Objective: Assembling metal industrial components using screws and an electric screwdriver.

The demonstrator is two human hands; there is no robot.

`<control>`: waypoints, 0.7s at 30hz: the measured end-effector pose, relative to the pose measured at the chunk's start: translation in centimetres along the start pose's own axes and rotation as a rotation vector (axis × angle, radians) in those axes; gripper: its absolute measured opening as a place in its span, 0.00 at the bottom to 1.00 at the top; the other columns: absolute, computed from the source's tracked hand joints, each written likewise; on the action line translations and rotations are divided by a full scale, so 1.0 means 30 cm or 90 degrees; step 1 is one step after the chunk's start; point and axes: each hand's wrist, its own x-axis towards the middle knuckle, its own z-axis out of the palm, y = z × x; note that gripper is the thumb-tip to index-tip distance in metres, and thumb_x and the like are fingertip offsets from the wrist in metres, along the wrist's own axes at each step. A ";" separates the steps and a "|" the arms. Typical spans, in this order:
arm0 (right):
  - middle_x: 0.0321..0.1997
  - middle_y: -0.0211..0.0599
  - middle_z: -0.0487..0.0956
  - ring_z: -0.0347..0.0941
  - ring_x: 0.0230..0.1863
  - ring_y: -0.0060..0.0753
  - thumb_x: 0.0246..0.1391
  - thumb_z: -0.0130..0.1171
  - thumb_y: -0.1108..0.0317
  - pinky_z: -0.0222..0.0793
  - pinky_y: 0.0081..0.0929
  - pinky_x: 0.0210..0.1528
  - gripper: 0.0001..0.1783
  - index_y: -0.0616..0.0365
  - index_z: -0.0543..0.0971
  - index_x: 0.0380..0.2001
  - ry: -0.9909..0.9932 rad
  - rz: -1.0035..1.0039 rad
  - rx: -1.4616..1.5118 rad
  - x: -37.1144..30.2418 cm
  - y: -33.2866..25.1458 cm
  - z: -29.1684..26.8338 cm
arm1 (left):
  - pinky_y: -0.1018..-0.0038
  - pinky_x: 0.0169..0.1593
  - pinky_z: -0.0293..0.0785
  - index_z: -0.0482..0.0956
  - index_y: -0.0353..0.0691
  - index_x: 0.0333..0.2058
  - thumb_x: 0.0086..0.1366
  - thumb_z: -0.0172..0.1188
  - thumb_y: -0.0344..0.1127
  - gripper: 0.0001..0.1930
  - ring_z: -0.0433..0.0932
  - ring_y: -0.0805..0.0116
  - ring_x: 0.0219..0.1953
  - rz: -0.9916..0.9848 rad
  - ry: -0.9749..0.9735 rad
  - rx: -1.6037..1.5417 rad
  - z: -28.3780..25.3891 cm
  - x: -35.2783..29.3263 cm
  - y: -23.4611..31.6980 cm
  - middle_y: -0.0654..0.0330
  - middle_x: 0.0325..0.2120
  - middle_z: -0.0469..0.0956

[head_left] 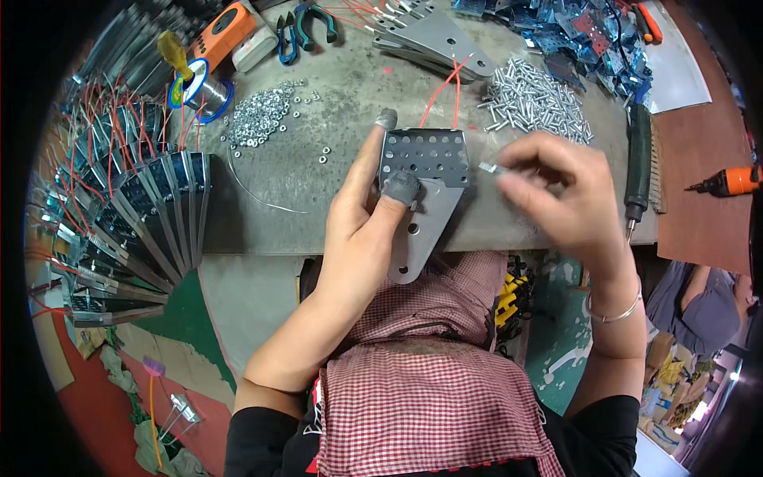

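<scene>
My left hand (362, 219) is closed round a grey metal bracket (429, 219) with a dark perforated plate (425, 151) at its wide end. Dark covers sit on the thumb and one fingertip; the thumb presses on the plate's lower edge. Two red wires (456, 99) rise from the far side of the assembly. Just right of it, my right hand (564, 187) pinches a small silver screw (489, 168) between thumb and finger, apart from the bracket. A heap of screws (532, 99) lies beyond that hand. Farther left are loose nuts (258, 115).
A fan of similar assemblies with red wires (151, 207) crowds the left. At the back are a solder spool (208, 94), pliers (316, 25), stacked grey brackets (433, 40) and blue metal parts (572, 36). A dark power screwdriver (638, 159) lies at the right edge.
</scene>
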 end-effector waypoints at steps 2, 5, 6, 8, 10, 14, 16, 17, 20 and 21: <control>0.25 0.35 0.77 0.71 0.22 0.22 0.47 0.62 0.73 0.67 0.20 0.25 0.07 0.63 0.78 0.30 -0.003 -0.004 0.098 -0.013 -0.028 0.024 | 0.76 0.55 0.65 0.50 0.32 0.65 0.68 0.51 0.32 0.31 0.69 0.71 0.52 0.030 -0.003 0.012 -0.002 0.003 -0.019 0.55 0.54 0.69; 0.25 0.36 0.77 0.71 0.22 0.21 0.47 0.62 0.75 0.67 0.18 0.25 0.06 0.64 0.77 0.30 -0.008 0.007 0.065 -0.017 -0.031 0.033 | 0.81 0.44 0.69 0.54 0.38 0.65 0.68 0.49 0.30 0.28 0.72 0.79 0.41 0.082 0.041 0.081 0.003 0.007 -0.025 0.60 0.50 0.72; 0.25 0.35 0.77 0.70 0.22 0.21 0.47 0.62 0.75 0.68 0.18 0.25 0.06 0.65 0.77 0.30 -0.009 0.024 0.058 -0.021 -0.033 0.036 | 0.80 0.46 0.69 0.53 0.37 0.65 0.68 0.50 0.30 0.29 0.72 0.77 0.44 0.049 0.030 0.070 0.011 0.001 -0.008 0.59 0.51 0.71; 0.25 0.35 0.77 0.70 0.21 0.22 0.47 0.62 0.76 0.67 0.18 0.25 0.06 0.64 0.77 0.30 -0.006 0.018 0.049 -0.032 -0.039 0.043 | 0.79 0.49 0.69 0.52 0.35 0.65 0.67 0.51 0.31 0.30 0.72 0.75 0.46 0.016 0.020 0.059 0.019 -0.004 -0.007 0.57 0.53 0.70; 0.25 0.35 0.77 0.71 0.21 0.23 0.47 0.62 0.76 0.67 0.19 0.24 0.06 0.64 0.77 0.30 -0.002 0.012 0.040 -0.036 -0.039 0.049 | 0.74 0.55 0.66 0.50 0.31 0.65 0.66 0.53 0.31 0.32 0.69 0.69 0.54 0.109 -0.018 0.076 0.020 -0.004 -0.030 0.54 0.56 0.66; 0.25 0.39 0.77 0.73 0.22 0.28 0.46 0.62 0.76 0.69 0.22 0.25 0.05 0.63 0.77 0.28 0.052 -0.015 -0.040 -0.035 -0.050 0.051 | 0.70 0.60 0.62 0.50 0.27 0.63 0.62 0.49 0.26 0.32 0.68 0.64 0.56 0.172 -0.069 0.196 0.000 -0.005 -0.035 0.46 0.52 0.70; 0.25 0.40 0.77 0.73 0.22 0.30 0.46 0.62 0.76 0.69 0.23 0.25 0.05 0.63 0.76 0.28 0.053 -0.014 -0.054 -0.039 -0.059 0.057 | 0.70 0.57 0.64 0.53 0.27 0.63 0.62 0.50 0.26 0.30 0.71 0.63 0.54 0.187 -0.049 0.201 0.007 -0.006 -0.041 0.45 0.51 0.71; 0.26 0.38 0.77 0.73 0.23 0.26 0.45 0.63 0.76 0.68 0.21 0.26 0.06 0.64 0.77 0.29 0.043 -0.056 -0.071 -0.045 -0.057 0.067 | 0.71 0.54 0.67 0.55 0.27 0.61 0.62 0.50 0.27 0.29 0.73 0.65 0.50 0.169 -0.020 0.192 0.013 -0.009 -0.037 0.47 0.48 0.73; 0.28 0.38 0.78 0.73 0.25 0.23 0.45 0.64 0.76 0.67 0.19 0.26 0.07 0.64 0.78 0.29 0.022 -0.106 -0.089 -0.047 -0.052 0.082 | 0.74 0.46 0.71 0.62 0.28 0.58 0.63 0.52 0.28 0.25 0.75 0.69 0.42 0.137 0.015 0.184 0.022 -0.010 -0.027 0.52 0.42 0.76; 0.26 0.38 0.77 0.73 0.23 0.28 0.45 0.64 0.76 0.67 0.22 0.26 0.06 0.64 0.77 0.28 0.015 -0.064 -0.040 -0.041 -0.051 0.081 | 0.76 0.42 0.72 0.65 0.28 0.56 0.64 0.53 0.29 0.22 0.75 0.72 0.38 0.122 0.021 0.184 0.022 -0.010 -0.023 0.55 0.39 0.77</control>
